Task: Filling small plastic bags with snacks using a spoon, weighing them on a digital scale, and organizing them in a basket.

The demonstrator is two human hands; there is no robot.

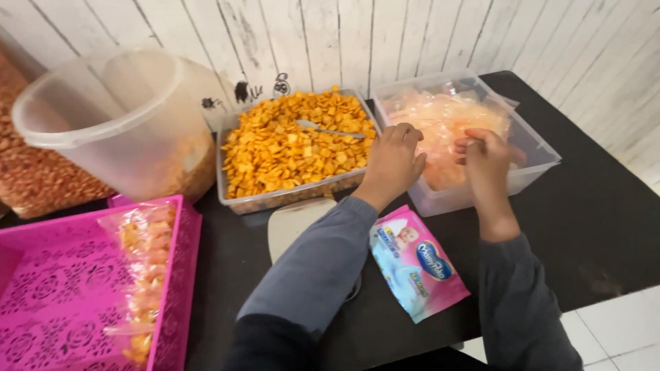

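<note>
clear plastic bags (440, 127) in a box (543, 161) at the table's (591, 220) far edge; right hand (487, 161) pinching one bag, left hand (393, 161) curled beside, grip unclear. one filled cracker bag (144, 275) in the pink tray (48, 288); cracker tub (292, 148) nearly full, so much is left.
</note>
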